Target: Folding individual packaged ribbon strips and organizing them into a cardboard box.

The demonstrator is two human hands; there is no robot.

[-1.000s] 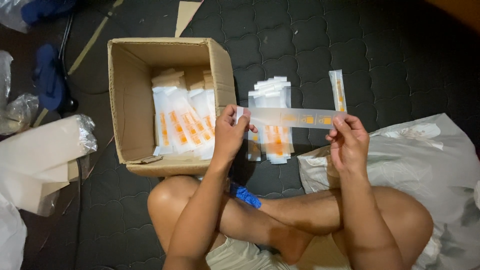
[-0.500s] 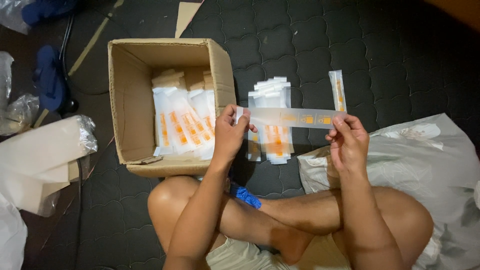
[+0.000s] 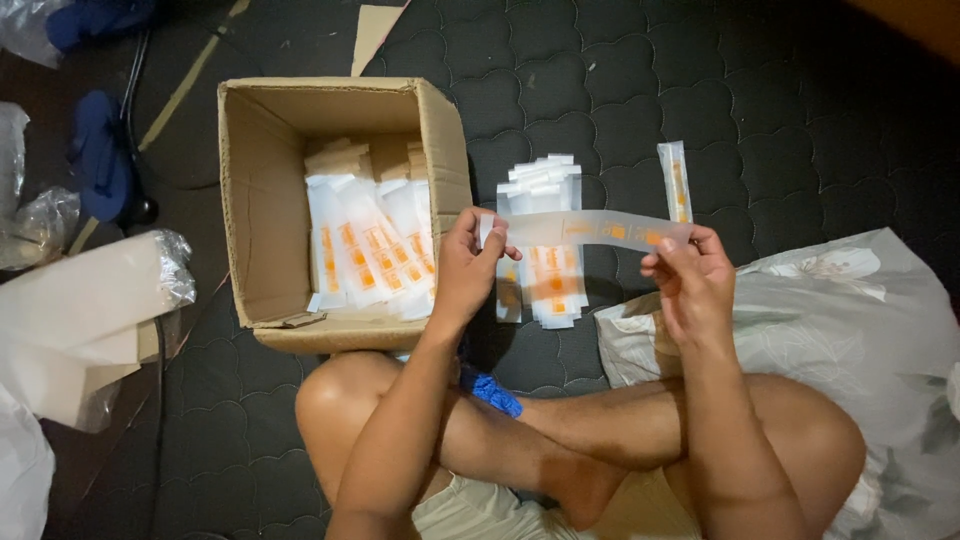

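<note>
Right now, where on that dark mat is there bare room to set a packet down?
Bare mat lies beyond the single packet, and a narrow strip between the cardboard box and the packet stack. Crowded: inside the box, around both hands, and near the plastic bag.

Held level between left hand and right hand: a long, flat, clear plastic packet with orange print, one end in each. Directly beneath it, on the dark quilted mat, a stack of like white-and-orange packets. Just right of the stack, a single packet lying apart. Left of the stack, an open brown cardboard box with more packets inside. Right of the knees, a crumpled grey plastic bag. Far left, white paper-wrapped bundles.
</note>
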